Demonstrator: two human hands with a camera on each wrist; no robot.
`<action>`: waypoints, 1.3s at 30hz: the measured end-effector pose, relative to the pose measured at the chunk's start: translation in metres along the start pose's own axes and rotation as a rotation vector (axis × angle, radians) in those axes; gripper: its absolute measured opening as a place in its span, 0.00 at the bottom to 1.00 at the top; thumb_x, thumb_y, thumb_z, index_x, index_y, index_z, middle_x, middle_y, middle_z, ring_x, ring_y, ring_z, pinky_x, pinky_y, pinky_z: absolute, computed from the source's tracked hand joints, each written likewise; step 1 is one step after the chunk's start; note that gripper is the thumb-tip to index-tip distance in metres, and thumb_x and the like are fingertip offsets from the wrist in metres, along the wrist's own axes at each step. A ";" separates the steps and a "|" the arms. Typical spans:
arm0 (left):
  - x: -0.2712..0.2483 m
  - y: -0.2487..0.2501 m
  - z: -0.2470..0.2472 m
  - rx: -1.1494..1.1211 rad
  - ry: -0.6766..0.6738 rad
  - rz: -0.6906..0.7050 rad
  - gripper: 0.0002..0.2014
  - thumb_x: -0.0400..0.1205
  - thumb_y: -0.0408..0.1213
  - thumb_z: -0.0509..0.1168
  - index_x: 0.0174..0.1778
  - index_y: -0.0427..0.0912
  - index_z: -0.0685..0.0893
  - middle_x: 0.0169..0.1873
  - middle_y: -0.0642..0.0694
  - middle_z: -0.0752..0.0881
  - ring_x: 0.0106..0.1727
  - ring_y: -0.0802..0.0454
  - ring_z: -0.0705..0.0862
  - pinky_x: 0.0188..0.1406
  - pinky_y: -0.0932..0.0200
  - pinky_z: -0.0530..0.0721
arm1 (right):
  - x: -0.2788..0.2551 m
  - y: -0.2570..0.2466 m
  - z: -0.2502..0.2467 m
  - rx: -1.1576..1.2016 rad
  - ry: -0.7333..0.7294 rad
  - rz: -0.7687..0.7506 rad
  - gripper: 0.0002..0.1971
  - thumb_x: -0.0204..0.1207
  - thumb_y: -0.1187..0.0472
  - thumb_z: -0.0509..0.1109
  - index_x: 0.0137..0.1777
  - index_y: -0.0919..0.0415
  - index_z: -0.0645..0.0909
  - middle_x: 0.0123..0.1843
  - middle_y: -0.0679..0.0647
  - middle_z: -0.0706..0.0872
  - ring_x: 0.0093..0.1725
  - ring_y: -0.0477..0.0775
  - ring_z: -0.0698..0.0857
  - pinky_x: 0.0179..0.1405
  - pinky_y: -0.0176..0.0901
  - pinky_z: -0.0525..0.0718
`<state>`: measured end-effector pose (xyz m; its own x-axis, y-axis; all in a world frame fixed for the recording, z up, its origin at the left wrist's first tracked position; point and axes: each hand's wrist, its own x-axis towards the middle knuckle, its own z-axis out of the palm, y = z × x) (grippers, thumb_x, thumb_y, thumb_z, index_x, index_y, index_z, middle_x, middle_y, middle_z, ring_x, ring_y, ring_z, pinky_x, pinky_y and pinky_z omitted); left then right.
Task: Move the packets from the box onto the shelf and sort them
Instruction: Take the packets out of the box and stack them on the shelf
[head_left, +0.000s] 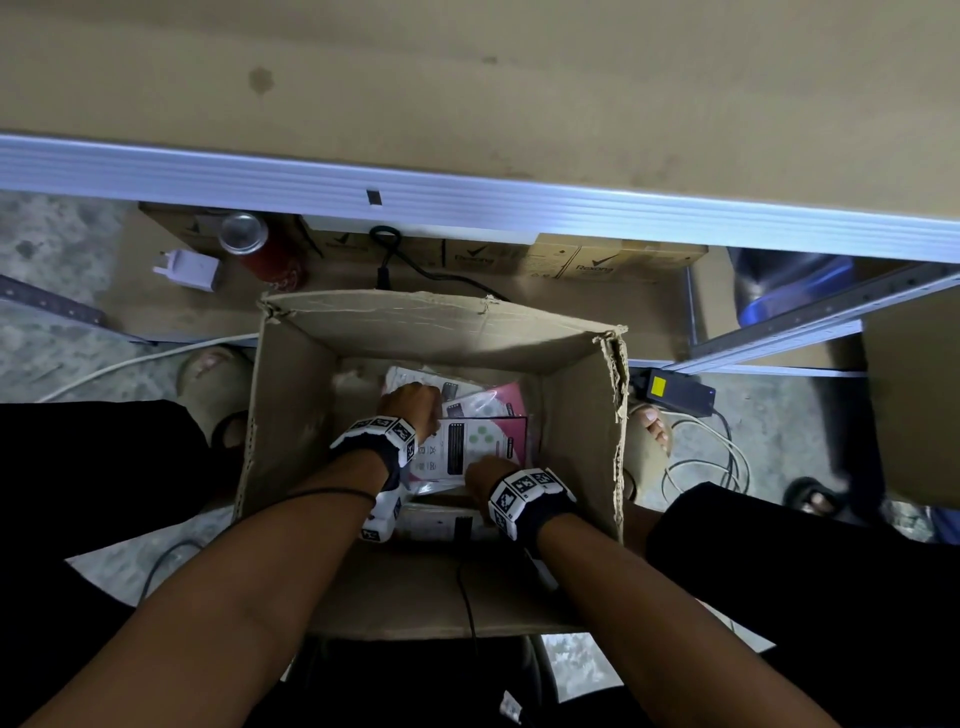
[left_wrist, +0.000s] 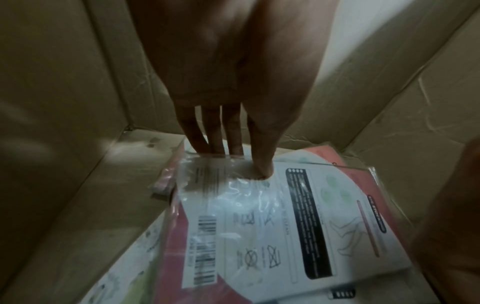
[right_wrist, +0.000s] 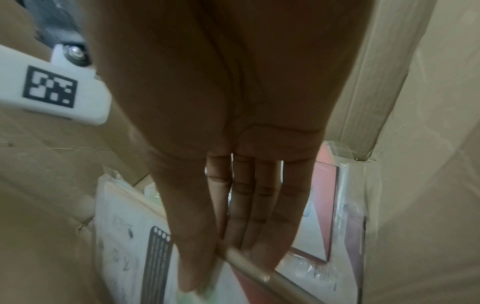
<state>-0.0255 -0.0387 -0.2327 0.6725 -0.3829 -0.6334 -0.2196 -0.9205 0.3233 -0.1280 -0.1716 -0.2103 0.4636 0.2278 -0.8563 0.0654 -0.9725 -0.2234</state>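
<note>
An open cardboard box stands on the floor between my feet, with several pink-and-white packets in clear plastic at its bottom. Both hands are down inside it on the top packet, which lies printed side up. My left hand pinches its far edge, thumb on top and fingers behind; the packet shows a barcode and washing symbols. My right hand pinches the near edge between thumb and straight fingers. More packets lie underneath. The brown shelf board with its white metal edge runs above the box.
Under the shelf sit a red can, a white plug adapter and printed cartons. A black power brick with a yellow label and loose cables lie right of the box. The box walls close in around both hands.
</note>
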 end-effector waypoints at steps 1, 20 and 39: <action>-0.001 -0.001 -0.001 -0.015 0.009 -0.001 0.04 0.81 0.37 0.71 0.50 0.45 0.87 0.59 0.45 0.88 0.64 0.42 0.85 0.63 0.45 0.84 | -0.001 0.000 -0.001 0.003 0.001 0.000 0.18 0.81 0.70 0.65 0.71 0.70 0.76 0.72 0.68 0.77 0.71 0.67 0.79 0.65 0.53 0.79; -0.063 0.001 -0.084 -0.283 0.109 0.111 0.03 0.76 0.29 0.78 0.42 0.34 0.94 0.44 0.36 0.94 0.51 0.44 0.92 0.61 0.58 0.86 | -0.081 -0.026 -0.063 -0.125 0.315 -0.046 0.14 0.81 0.68 0.67 0.65 0.69 0.82 0.69 0.65 0.82 0.70 0.64 0.80 0.67 0.51 0.79; -0.222 0.048 -0.224 0.070 0.446 0.302 0.03 0.77 0.33 0.74 0.42 0.40 0.94 0.46 0.45 0.94 0.49 0.50 0.88 0.50 0.61 0.84 | -0.235 -0.042 -0.120 -0.113 0.803 0.018 0.04 0.74 0.67 0.69 0.47 0.60 0.80 0.54 0.59 0.85 0.54 0.62 0.85 0.52 0.51 0.85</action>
<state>-0.0273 0.0201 0.0806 0.8034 -0.5749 -0.1549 -0.4860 -0.7835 0.3871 -0.1337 -0.1898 0.0561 0.9555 0.1504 -0.2537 0.1211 -0.9844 -0.1276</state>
